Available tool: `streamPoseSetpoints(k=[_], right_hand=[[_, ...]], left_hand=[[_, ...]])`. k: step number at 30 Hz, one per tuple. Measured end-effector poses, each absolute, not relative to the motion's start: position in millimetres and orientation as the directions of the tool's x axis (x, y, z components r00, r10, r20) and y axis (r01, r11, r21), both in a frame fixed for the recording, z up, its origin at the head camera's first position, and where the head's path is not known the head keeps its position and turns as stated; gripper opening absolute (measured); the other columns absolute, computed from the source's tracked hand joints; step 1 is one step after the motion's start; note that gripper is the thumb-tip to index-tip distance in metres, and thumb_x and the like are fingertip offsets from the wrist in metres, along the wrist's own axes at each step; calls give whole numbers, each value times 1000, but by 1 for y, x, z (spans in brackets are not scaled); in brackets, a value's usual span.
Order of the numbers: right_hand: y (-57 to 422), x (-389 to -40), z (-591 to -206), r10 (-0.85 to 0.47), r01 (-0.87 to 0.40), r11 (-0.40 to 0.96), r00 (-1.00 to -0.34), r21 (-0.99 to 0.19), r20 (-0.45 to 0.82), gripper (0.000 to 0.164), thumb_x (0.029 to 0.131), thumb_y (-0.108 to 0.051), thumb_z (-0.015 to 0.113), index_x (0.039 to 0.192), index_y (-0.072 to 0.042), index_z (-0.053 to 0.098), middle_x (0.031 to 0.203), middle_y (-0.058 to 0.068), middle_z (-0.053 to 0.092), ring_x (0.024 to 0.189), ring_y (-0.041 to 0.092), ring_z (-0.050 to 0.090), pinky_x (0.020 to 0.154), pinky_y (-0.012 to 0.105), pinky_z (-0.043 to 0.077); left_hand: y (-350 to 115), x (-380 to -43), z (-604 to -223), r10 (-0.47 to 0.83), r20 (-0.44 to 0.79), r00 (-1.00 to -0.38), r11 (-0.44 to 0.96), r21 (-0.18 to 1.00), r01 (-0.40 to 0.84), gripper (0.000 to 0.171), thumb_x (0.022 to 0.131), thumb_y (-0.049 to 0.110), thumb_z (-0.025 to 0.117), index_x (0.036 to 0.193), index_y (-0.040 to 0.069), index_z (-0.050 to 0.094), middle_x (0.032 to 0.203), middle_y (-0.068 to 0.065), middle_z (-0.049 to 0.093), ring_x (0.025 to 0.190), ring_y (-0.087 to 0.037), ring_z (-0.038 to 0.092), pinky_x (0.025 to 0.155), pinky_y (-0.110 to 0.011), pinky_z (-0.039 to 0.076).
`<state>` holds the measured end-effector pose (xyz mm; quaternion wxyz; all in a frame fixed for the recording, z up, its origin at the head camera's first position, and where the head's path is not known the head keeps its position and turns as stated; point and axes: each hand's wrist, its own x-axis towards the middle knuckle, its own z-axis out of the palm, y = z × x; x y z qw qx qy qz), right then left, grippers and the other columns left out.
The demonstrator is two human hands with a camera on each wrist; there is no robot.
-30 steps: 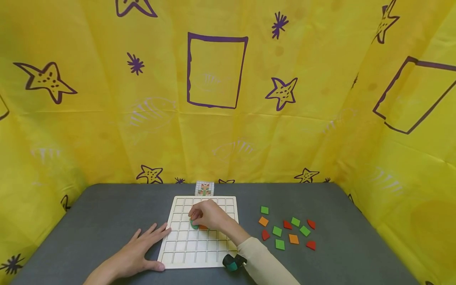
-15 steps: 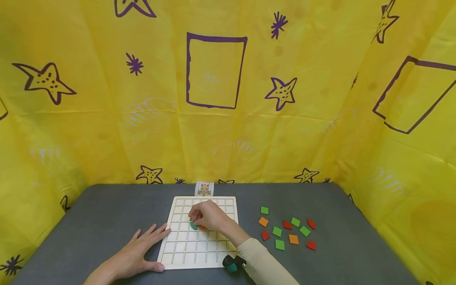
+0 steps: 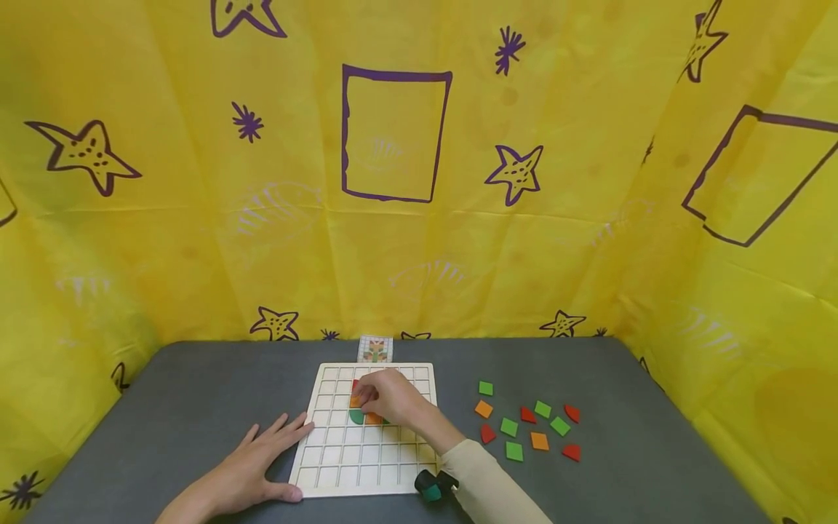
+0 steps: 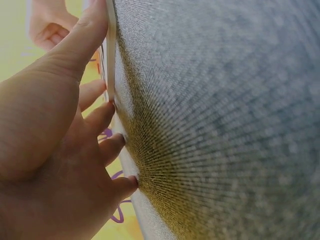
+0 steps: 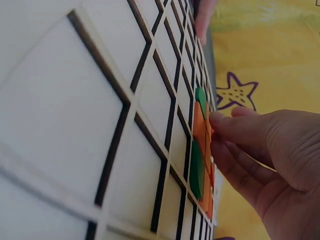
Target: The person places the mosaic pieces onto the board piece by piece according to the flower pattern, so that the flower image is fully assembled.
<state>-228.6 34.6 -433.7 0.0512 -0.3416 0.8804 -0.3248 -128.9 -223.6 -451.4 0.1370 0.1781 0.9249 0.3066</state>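
Observation:
A pale wooden board (image 3: 334, 455) with a grid of square cells lies on the table. My left hand (image 3: 258, 462) rests beside its left edge, fingers spread, with thumb and fingertips touching the rim. Over the board's upper middle is my right hand (image 3: 391, 397), its fingers bent loosely at the tiles. A rounded green tile (image 3: 356, 417) sits in a cell just below those fingertips, and an orange tile (image 3: 373, 419) lies to its right. In the right wrist view, thumb and fingertips are close against orange tiles (image 5: 199, 122), with nothing visibly pinched. The hand hides some cells.
Loose tiles lie right of the board: green squares (image 3: 514, 451), orange squares (image 3: 540, 441) and red rounded pieces (image 3: 572, 452). A small pattern card (image 3: 376, 349) lies behind the board. Yellow printed cloth (image 3: 393, 240) walls the grey table (image 3: 622, 437) at the back and sides.
My right hand has shifted slightly up and right from the green tile, uncovering more of it and of the red and orange tiles above. The left hand stays in place.

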Motion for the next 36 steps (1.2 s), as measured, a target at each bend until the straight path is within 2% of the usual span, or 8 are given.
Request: streamPoseSetpoints(k=[6,11,23,36], right_hand=[[56,-233,-432,-598,-543,579,-790,-609,136,17,85,-5,75,102,-9,74,81,-9,66,73,-1,57,69,15,50],[79,-238,-431,-568,-535,577,-806,-617,169,15,85,-1,74,100,-6,74,81,-4,67,73,3,57,69,19,51],[140,-252,-436,-542,-597,577,-790,-557,286,13,82,2,75,95,-1,72,80,3,68,72,10,61,69,25,54],[208,-260,-432,-502,-534,684,-839,-498,211,20,80,1,77,99,-1,72,91,6,71,83,20,67,74,32,56]], left_hand=[[-222,-129,-450,383,-183,-906,772,602,205,97,66,54,82,147,15,46,156,-16,33,142,-52,15,104,-75,-3],[-222,-128,-449,362,-196,-911,783,595,183,98,64,55,83,147,17,46,157,-14,33,143,-51,15,105,-74,-3],[-221,-127,-449,396,-166,-903,760,611,221,98,66,55,82,147,15,45,157,-15,32,142,-53,15,104,-76,-2],[-222,-127,-450,397,-156,-905,763,604,230,99,65,56,81,148,16,45,156,-15,33,142,-52,16,104,-75,-1]])
